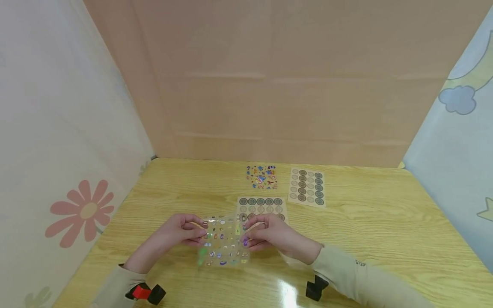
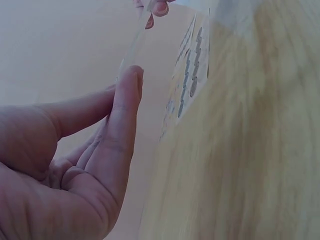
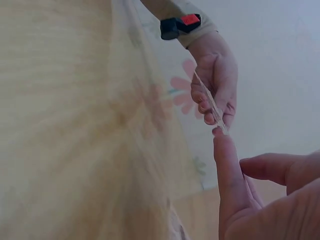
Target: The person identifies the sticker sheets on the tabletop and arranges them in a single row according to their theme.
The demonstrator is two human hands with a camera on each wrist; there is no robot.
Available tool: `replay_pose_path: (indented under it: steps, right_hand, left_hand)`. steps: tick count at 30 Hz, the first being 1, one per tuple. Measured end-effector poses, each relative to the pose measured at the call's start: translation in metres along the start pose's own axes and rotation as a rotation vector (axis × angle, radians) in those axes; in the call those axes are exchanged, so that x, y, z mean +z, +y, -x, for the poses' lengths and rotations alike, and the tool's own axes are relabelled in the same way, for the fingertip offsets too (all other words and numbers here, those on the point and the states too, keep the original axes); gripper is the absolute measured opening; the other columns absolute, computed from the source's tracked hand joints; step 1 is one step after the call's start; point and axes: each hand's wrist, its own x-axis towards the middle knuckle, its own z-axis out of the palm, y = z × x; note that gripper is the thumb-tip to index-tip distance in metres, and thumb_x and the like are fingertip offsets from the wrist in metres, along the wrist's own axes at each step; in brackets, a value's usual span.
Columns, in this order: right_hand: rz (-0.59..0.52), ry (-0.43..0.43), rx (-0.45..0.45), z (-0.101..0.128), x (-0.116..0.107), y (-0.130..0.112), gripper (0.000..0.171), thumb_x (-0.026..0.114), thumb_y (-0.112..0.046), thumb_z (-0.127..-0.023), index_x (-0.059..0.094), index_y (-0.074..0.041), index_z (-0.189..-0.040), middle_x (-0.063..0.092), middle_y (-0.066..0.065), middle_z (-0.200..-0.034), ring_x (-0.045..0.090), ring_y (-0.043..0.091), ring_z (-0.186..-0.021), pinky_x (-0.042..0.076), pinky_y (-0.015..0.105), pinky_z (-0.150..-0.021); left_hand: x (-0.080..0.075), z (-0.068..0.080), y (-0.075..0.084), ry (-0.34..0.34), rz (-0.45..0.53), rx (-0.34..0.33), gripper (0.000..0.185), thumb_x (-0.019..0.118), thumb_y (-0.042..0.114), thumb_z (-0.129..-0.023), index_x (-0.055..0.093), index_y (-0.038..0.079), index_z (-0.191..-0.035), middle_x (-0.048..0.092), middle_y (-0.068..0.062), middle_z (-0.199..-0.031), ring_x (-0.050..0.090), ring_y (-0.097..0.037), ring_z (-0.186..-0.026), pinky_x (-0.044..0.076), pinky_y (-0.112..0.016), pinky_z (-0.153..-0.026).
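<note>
Left hand (image 1: 185, 231) and right hand (image 1: 269, 235) pinch 1 clear sticker sheet (image 1: 223, 241) (held above the table (image 1: 385, 239)).

A sticker sheet (image 1: 223, 241) was held above the near middle of the desk (image 1: 385, 231), the left hand (image 1: 185, 231) at its left edge and the right hand (image 1: 269, 235) at its right. Just behind it lay a second sheet (image 1: 262, 206). Farther back lay a third sheet (image 1: 262, 177), with a fourth sheet (image 1: 307, 186) to its right.
</note>
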Motion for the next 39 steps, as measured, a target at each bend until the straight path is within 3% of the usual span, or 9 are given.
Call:
replay_pose_path:
  steps: [9,17,24,39]
  right_hand:
    - [-0.013,0.02,0.044,-0.003,0.025,0.022,0.018,0.064,0.004,-0.086,0.06,0.008,-0.103,0.069,0.023,-0.086,0.069,0.022,-0.069,0.06,0.04,-0.069]
    - [-0.032,-0.001,0.087,-0.011,0.043,0.039,0.017,0.062,0.006,-0.085,0.06,0.009,-0.102,0.068,0.025,-0.085,0.07,0.027,-0.07,0.06,0.041,-0.068]
    - [-0.098,-0.069,0.119,-0.016,0.048,0.045,0.022,0.057,0.001,-0.089,0.059,0.011,-0.109,0.067,0.021,-0.095,0.069,0.025,-0.082,0.058,0.038,-0.077]
    - [-0.176,-0.084,0.143,-0.018,0.055,0.043,0.031,0.053,-0.003,-0.091,0.057,0.012,-0.117,0.066,0.025,-0.105,0.068,0.029,-0.093,0.056,0.039,-0.083]
  left_hand:
    - [-0.006,0.017,-0.022,0.024,-0.024,-0.052,0.028,0.069,0.01,-0.088,0.059,-0.01,-0.105,0.069,-0.016,-0.091,0.068,-0.026,-0.08,0.06,-0.034,-0.072]
    - [-0.013,0.025,-0.042,0.059,-0.105,-0.025,0.033,0.07,0.012,-0.087,0.058,-0.012,-0.107,0.068,-0.016,-0.086,0.068,-0.028,-0.076,0.06,-0.036,-0.068]
    - [-0.019,0.031,-0.047,0.088,-0.077,-0.052,0.037,0.071,0.009,-0.086,0.055,-0.015,-0.109,0.068,-0.015,-0.085,0.068,-0.027,-0.075,0.06,-0.037,-0.068]
    - [-0.029,0.038,-0.052,0.193,-0.063,-0.074,0.039,0.074,0.005,-0.083,0.055,-0.016,-0.11,0.066,-0.012,-0.086,0.068,-0.029,-0.076,0.06,-0.04,-0.069]
